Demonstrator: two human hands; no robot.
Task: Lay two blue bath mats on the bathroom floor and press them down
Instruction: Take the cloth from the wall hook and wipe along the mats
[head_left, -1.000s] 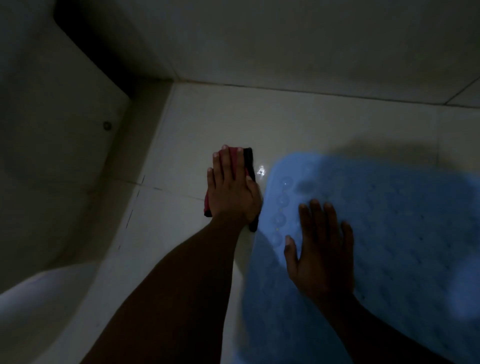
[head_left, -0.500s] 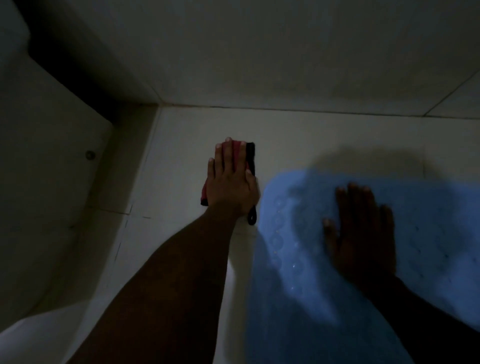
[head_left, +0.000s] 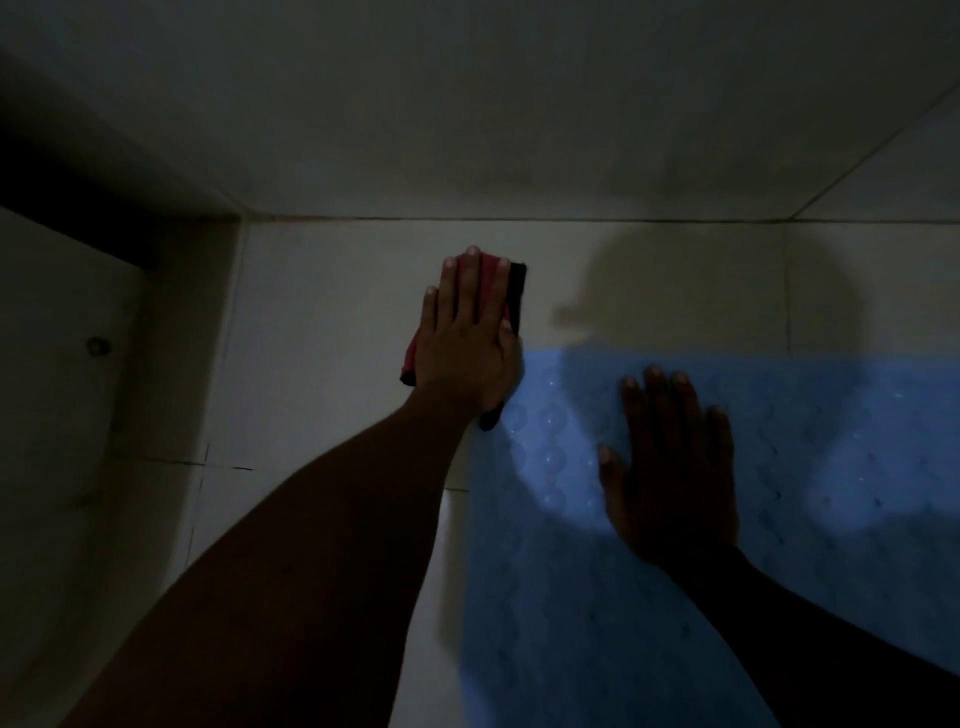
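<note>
Our right hand (head_left: 672, 462) lies flat with fingers spread on the blue bath mat (head_left: 649, 597), palm down near its upper left corner. Our left hand (head_left: 467, 338) rests flat, fingers together, on a red and black object (head_left: 511, 291) on the pale floor tiles (head_left: 332, 332), just beside the mat's corner. The mat lies on the floor and runs off the right and lower edges. Beyond it rises the tiled wall (head_left: 519, 130); a white fixture (head_left: 57, 389) stands at the left. Dim light and shadow hide the mat's texture, and we cannot tell what the red object is.
</note>
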